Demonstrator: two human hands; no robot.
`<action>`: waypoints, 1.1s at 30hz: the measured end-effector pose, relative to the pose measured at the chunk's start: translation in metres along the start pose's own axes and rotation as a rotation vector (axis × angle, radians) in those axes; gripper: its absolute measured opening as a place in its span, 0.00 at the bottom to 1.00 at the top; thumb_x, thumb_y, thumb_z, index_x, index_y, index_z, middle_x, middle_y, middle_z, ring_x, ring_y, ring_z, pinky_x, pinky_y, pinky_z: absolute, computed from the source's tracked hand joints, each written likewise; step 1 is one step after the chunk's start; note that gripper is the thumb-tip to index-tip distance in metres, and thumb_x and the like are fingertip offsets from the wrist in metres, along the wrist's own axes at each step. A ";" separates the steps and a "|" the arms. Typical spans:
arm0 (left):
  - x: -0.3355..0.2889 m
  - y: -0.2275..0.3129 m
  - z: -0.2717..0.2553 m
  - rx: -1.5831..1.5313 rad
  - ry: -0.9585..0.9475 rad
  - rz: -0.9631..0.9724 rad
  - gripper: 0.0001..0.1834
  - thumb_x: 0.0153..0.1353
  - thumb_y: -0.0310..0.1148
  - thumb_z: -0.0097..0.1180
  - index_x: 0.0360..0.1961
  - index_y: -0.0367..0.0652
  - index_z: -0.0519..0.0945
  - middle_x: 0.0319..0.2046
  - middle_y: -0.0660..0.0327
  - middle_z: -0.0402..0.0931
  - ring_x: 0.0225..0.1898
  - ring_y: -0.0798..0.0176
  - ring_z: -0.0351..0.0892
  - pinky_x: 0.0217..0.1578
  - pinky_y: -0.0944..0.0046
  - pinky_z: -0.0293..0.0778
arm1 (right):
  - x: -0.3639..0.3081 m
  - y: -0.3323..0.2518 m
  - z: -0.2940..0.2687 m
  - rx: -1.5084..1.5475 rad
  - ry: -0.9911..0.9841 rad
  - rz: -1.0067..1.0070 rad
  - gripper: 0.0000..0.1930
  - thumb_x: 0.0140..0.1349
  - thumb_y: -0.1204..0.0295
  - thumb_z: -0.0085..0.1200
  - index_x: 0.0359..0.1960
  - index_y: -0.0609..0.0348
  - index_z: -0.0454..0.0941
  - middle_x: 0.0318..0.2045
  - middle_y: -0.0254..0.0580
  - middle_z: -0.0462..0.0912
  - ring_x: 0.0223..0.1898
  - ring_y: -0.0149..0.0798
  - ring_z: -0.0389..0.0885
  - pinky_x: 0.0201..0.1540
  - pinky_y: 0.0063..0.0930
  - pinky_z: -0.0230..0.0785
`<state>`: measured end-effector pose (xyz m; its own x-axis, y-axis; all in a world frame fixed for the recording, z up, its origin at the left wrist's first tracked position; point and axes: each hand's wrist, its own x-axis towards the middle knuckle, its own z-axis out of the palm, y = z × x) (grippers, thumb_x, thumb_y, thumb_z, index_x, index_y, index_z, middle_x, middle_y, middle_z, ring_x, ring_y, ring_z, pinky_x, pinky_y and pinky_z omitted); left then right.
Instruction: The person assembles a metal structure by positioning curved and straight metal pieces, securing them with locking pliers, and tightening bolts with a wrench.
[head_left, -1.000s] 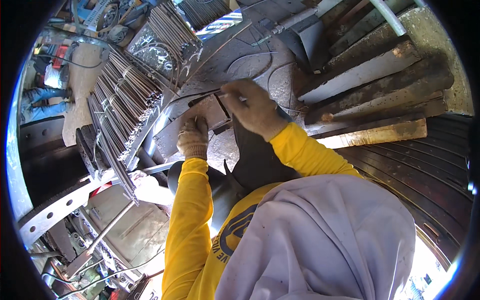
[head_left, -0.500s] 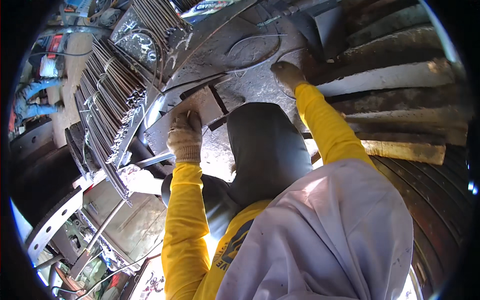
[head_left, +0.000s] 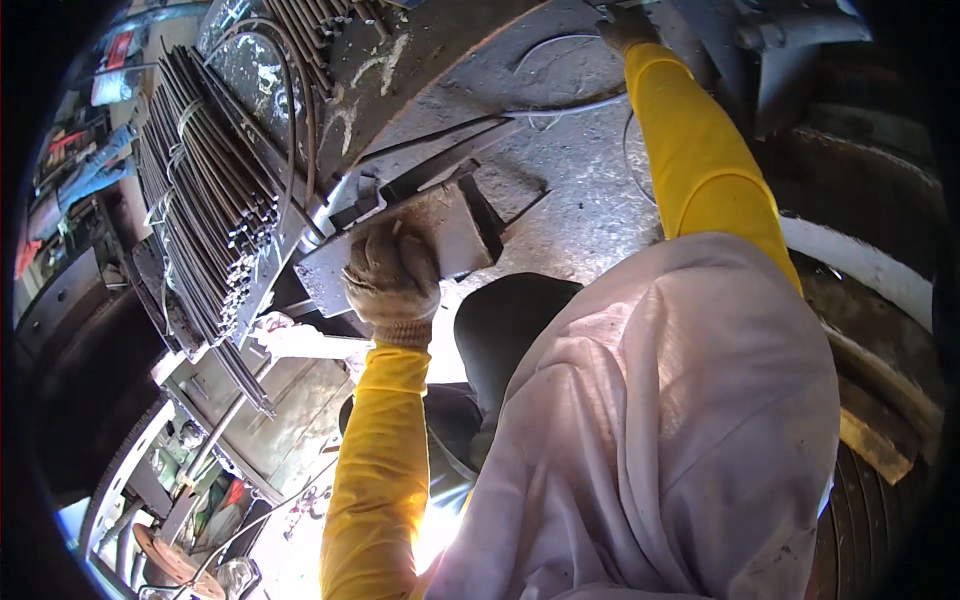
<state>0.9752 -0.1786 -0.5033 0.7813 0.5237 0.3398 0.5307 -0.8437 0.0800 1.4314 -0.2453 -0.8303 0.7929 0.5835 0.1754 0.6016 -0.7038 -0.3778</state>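
My left hand (head_left: 392, 278), in a worn, dirty work glove, is closed, its fingers curled against a flat-faced steel piece (head_left: 450, 228). That piece lies tilted, with a dark edge plate at its right end; the glove hides part of its left half. My right hand (head_left: 630, 28), also gloved, reaches far forward to the top of the view. Its fingers are dark and partly hidden, so any hold is unclear. A thin pale cable (head_left: 570, 108) curves over the dusty metal surface (head_left: 585, 170) below that hand. Beside the steel piece lie dark flat bars (head_left: 440, 165).
Bundled thin steel rods (head_left: 200, 170) stand at the left, tied with wire. Dark curved slabs (head_left: 860, 190) are stacked at the right, above a wooden block (head_left: 875, 440). A pale cloth (head_left: 680, 400) hangs over my right side. A rusty disc (head_left: 175, 560) lies lower left.
My right hand has moved farther forward, away from the curved wire, to the top edge. My view has shifted and leaned forward; the left hand stays at the steel piece.
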 end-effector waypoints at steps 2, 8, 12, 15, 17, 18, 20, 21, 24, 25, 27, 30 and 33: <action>0.001 -0.004 0.008 0.015 0.038 0.040 0.10 0.59 0.33 0.54 0.39 0.40 0.79 0.35 0.52 0.79 0.33 0.46 0.80 0.30 0.51 0.76 | 0.003 0.017 0.027 -0.159 0.319 -0.217 0.34 0.54 0.63 0.61 0.66 0.54 0.69 0.47 0.62 0.82 0.44 0.61 0.82 0.49 0.52 0.75; -0.015 -0.008 -0.001 0.037 -0.043 -0.017 0.11 0.59 0.33 0.54 0.41 0.40 0.78 0.36 0.52 0.80 0.37 0.44 0.80 0.34 0.49 0.76 | 0.026 -0.046 0.020 -0.084 0.119 -0.035 0.32 0.56 0.63 0.58 0.65 0.54 0.69 0.48 0.61 0.82 0.46 0.61 0.82 0.50 0.52 0.75; -0.010 -0.006 -0.001 0.015 -0.060 -0.016 0.10 0.59 0.33 0.55 0.40 0.41 0.78 0.36 0.53 0.79 0.36 0.45 0.80 0.34 0.50 0.76 | 0.030 -0.051 0.018 -0.089 0.100 0.000 0.30 0.57 0.64 0.57 0.64 0.54 0.70 0.49 0.60 0.81 0.47 0.60 0.82 0.51 0.52 0.74; -0.010 -0.008 0.003 -0.024 0.004 -0.006 0.13 0.61 0.35 0.53 0.41 0.36 0.79 0.34 0.49 0.79 0.34 0.42 0.78 0.36 0.48 0.74 | 0.034 -0.059 0.017 -0.089 0.057 0.002 0.29 0.58 0.64 0.56 0.63 0.55 0.71 0.49 0.59 0.81 0.48 0.60 0.82 0.52 0.52 0.74; -0.006 -0.006 0.002 -0.032 -0.020 -0.015 0.13 0.60 0.35 0.53 0.41 0.37 0.79 0.34 0.49 0.79 0.33 0.42 0.78 0.35 0.48 0.74 | 0.034 -0.058 0.017 -0.097 0.042 0.013 0.28 0.58 0.64 0.55 0.63 0.55 0.71 0.50 0.59 0.81 0.48 0.60 0.81 0.52 0.52 0.74; -0.004 -0.007 0.001 -0.034 -0.044 -0.026 0.13 0.60 0.35 0.53 0.41 0.37 0.78 0.34 0.49 0.79 0.33 0.43 0.78 0.35 0.48 0.74 | 0.037 -0.062 0.019 -0.093 0.038 0.014 0.28 0.59 0.64 0.54 0.63 0.55 0.71 0.50 0.59 0.81 0.49 0.60 0.81 0.53 0.51 0.74; -0.009 -0.006 0.000 -0.023 -0.048 -0.033 0.13 0.60 0.35 0.52 0.41 0.37 0.78 0.34 0.49 0.79 0.33 0.43 0.77 0.35 0.48 0.74 | 0.033 -0.064 0.020 -0.096 0.017 0.027 0.27 0.59 0.64 0.54 0.62 0.55 0.72 0.50 0.58 0.81 0.49 0.59 0.81 0.53 0.51 0.74; -0.012 -0.007 -0.001 -0.014 -0.061 -0.038 0.13 0.60 0.35 0.52 0.41 0.37 0.78 0.34 0.49 0.79 0.32 0.43 0.77 0.34 0.48 0.74 | 0.030 -0.067 0.020 -0.098 0.002 0.041 0.27 0.60 0.65 0.53 0.62 0.55 0.72 0.50 0.58 0.81 0.49 0.59 0.81 0.53 0.51 0.74; -0.012 -0.010 0.000 -0.011 -0.046 -0.044 0.12 0.59 0.35 0.54 0.41 0.41 0.78 0.34 0.51 0.79 0.32 0.45 0.78 0.33 0.49 0.74 | 0.028 -0.076 0.018 -0.097 -0.037 0.073 0.26 0.60 0.65 0.52 0.61 0.55 0.72 0.51 0.57 0.81 0.50 0.59 0.81 0.54 0.51 0.73; -0.012 -0.010 0.000 0.008 -0.047 -0.035 0.11 0.58 0.35 0.55 0.41 0.44 0.79 0.35 0.53 0.79 0.32 0.47 0.79 0.31 0.51 0.74 | 0.026 -0.078 0.017 -0.100 -0.053 0.085 0.25 0.61 0.65 0.52 0.61 0.55 0.72 0.51 0.57 0.80 0.50 0.59 0.81 0.54 0.51 0.73; -0.013 -0.007 -0.002 -0.004 -0.101 -0.066 0.14 0.61 0.36 0.53 0.42 0.38 0.77 0.37 0.50 0.79 0.35 0.43 0.77 0.36 0.48 0.74 | 0.021 -0.078 0.010 -0.106 -0.086 0.104 0.25 0.61 0.65 0.51 0.61 0.56 0.73 0.52 0.57 0.80 0.51 0.59 0.81 0.54 0.51 0.73; -0.010 -0.010 0.002 0.015 -0.019 -0.026 0.10 0.58 0.35 0.55 0.39 0.43 0.79 0.36 0.52 0.79 0.33 0.45 0.79 0.32 0.50 0.76 | 0.009 -0.078 -0.005 -0.109 -0.146 0.122 0.23 0.62 0.66 0.49 0.60 0.56 0.73 0.52 0.56 0.80 0.52 0.58 0.81 0.55 0.51 0.73; -0.010 -0.007 0.001 0.009 -0.012 -0.063 0.10 0.59 0.35 0.55 0.39 0.43 0.79 0.35 0.53 0.79 0.33 0.46 0.80 0.31 0.50 0.76 | -0.028 -0.076 -0.029 -0.138 -0.259 0.110 0.23 0.63 0.66 0.48 0.60 0.56 0.74 0.53 0.55 0.80 0.53 0.58 0.81 0.56 0.51 0.73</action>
<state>0.9643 -0.1781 -0.5081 0.7504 0.5770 0.3226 0.5816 -0.8082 0.0926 1.3664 -0.2194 -0.7798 0.8133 0.5725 -0.1038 0.5354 -0.8063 -0.2516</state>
